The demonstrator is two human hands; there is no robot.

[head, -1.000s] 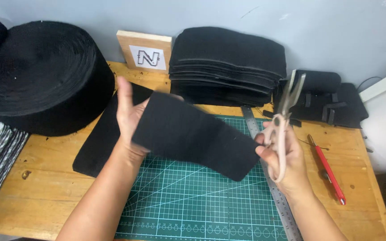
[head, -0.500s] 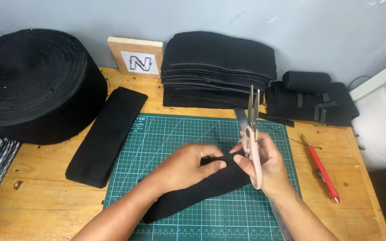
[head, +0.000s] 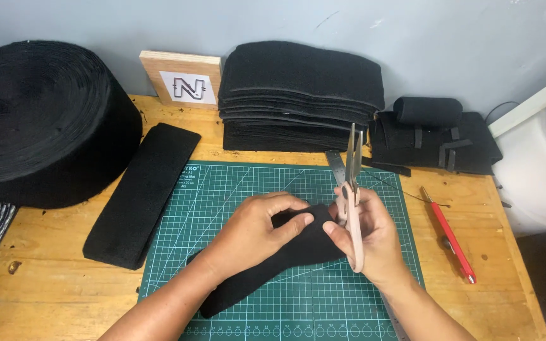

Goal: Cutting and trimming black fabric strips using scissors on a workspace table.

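My left hand (head: 257, 230) presses down on a black felt strip (head: 266, 268) that lies slanted across the green cutting mat (head: 235, 189). Its fingers curl over the strip's upper right end. My right hand (head: 371, 237) pinches that same end with thumb and fingertips, and it also holds a pair of pink-handled scissors (head: 352, 189) upright with the blades shut, pointing away from me. A second black felt strip (head: 143, 189) lies flat at the mat's left edge.
A big roll of black felt (head: 45, 120) stands at the left. A stack of cut black pieces (head: 301, 95) and a wooden block with a label (head: 181, 79) sit at the back. Black pads with straps (head: 437, 139) and a red knife (head: 450, 237) lie right.
The felt piece, held spread up in the air a second ago, has been brought down and folded on the mat. Both hands have closed in on its right end.
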